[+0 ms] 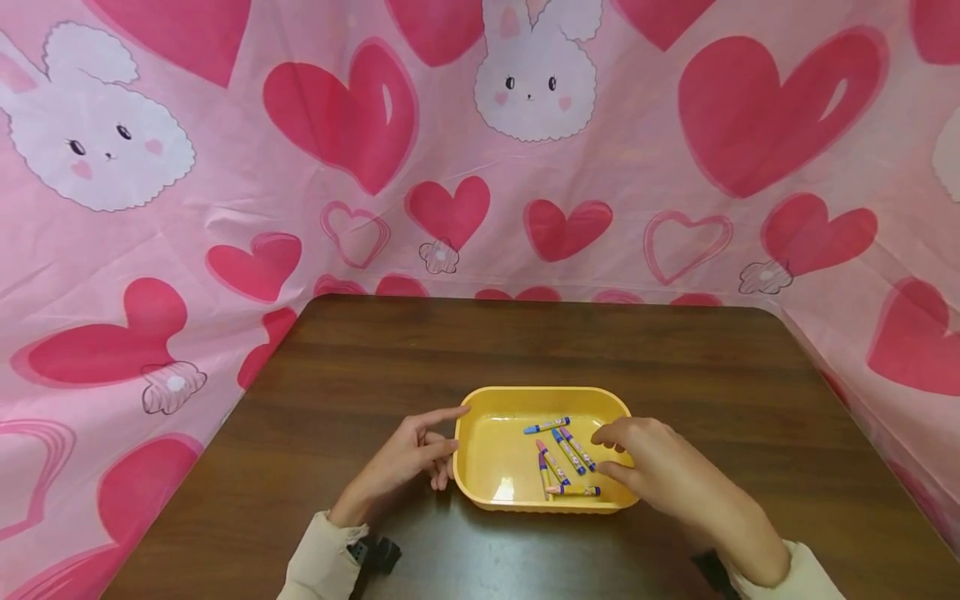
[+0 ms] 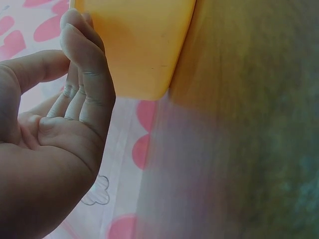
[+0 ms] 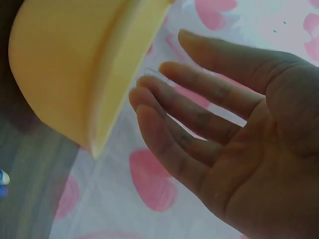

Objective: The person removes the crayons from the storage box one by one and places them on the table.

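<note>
A yellow plastic tray [image 1: 487,450] stands on the table with several crayons in its right half. The crayons [image 1: 573,450] have yellow patterned wrappers and blue, pink or purple tips, and some lie across each other. At the tray's left end is my left hand [image 1: 412,450], its index fingertip and thumb right at the rim. In the left wrist view those fingers [image 2: 92,74] overlap the tray's outer wall [image 2: 139,50]. My right hand [image 1: 652,467] hovers over the right end, fingers loosely bent near the crayons. The right wrist view shows its palm [image 3: 244,169] holding nothing.
The tray is near the front of a dark brown wooden table [image 1: 375,350]. A pink cloth with hearts and rabbits [image 1: 450,150] hangs behind and at both sides. Small white and purple tips [image 3: 4,178] show at the right wrist view's left edge.
</note>
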A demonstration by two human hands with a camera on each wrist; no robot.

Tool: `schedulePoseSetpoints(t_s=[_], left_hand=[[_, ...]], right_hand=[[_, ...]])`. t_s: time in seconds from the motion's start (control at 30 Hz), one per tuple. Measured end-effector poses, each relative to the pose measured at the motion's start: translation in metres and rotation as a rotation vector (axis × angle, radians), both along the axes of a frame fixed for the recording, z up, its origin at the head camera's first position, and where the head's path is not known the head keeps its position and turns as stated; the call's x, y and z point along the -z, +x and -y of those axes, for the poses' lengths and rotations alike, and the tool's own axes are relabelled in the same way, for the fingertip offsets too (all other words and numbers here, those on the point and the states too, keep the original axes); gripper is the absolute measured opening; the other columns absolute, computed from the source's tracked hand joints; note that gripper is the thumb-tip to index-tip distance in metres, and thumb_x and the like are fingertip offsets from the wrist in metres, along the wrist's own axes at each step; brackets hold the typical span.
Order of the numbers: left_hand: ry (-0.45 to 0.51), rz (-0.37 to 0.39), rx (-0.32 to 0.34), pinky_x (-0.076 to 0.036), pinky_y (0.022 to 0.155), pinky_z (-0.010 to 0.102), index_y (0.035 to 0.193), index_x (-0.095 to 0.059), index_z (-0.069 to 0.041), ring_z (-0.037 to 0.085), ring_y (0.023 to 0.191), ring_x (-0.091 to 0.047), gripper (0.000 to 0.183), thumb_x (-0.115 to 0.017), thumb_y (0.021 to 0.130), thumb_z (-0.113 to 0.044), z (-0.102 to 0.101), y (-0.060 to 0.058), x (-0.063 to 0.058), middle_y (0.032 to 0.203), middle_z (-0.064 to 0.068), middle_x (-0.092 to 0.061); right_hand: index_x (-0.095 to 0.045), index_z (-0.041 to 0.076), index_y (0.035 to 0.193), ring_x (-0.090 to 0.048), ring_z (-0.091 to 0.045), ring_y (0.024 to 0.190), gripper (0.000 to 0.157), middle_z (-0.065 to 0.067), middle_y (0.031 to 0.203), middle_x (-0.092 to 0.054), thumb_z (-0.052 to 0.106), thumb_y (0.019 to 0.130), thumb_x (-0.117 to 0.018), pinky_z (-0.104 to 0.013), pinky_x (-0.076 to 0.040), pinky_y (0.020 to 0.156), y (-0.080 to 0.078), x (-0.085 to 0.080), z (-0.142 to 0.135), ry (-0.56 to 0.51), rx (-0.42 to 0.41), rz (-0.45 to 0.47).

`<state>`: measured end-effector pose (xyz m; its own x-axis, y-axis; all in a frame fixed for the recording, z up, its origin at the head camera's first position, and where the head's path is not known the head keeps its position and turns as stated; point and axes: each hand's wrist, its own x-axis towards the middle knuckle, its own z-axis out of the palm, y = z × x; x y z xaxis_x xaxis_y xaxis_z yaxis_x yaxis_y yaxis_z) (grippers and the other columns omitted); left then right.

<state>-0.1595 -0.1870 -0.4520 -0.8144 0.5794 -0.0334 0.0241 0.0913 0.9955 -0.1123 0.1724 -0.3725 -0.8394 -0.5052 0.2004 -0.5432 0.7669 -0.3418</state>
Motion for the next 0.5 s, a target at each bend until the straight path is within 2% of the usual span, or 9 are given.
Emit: schedulePoseSetpoints(t_s=[0.13,0.27,0.37,0.5], left_hand=[[0.005,0.005,-0.002,-0.055,0.052,0.026,0.150,-0.040,-0.001,0.016,0.053,-0.062,0.051,-0.055,0.101,-0.005,0.000,0.000,0.000,0.071,0.027,-0.063],[0.007,0.004,-0.001,-0.055,0.051,0.027,0.150,-0.040,-0.001,0.016,0.053,-0.062,0.052,-0.056,0.101,-0.006,0.000,0.000,0.000,0.070,0.026,-0.064],[0.005,0.002,-0.002,-0.055,0.051,0.026,0.150,-0.040,0.000,0.016,0.053,-0.062,0.052,-0.057,0.101,-0.006,0.000,0.000,-0.001,0.071,0.029,-0.063],[0.004,-0.002,-0.002,-0.055,0.052,0.026,0.150,-0.040,0.000,0.016,0.053,-0.062,0.052,-0.056,0.101,-0.006,0.000,0.001,-0.001,0.072,0.033,-0.062]], right_hand=[[-0.075,0.009,0.097,-0.063,-0.013,0.080,0.020,0.004,0.088,-0.071,0.016,0.079,-0.083,-0.035,-0.055,0.071,-0.009,0.010,0.006,0.006,-0.072,0.098],[-0.071,0.014,0.083,-0.049,-0.004,0.065,0.013,0.012,0.071,-0.057,0.015,0.077,-0.083,-0.024,-0.043,0.057,-0.018,0.022,0.011,0.010,-0.113,0.187],[-0.065,0.015,0.077,-0.039,-0.002,0.060,0.020,0.011,0.065,-0.048,0.013,0.073,-0.084,-0.021,-0.036,0.053,-0.024,0.032,0.014,0.034,-0.166,0.219],[-0.060,0.015,0.077,-0.038,-0.002,0.063,0.029,0.009,0.067,-0.047,0.013,0.070,-0.088,-0.020,-0.036,0.056,-0.029,0.045,0.017,0.078,-0.222,0.230]])
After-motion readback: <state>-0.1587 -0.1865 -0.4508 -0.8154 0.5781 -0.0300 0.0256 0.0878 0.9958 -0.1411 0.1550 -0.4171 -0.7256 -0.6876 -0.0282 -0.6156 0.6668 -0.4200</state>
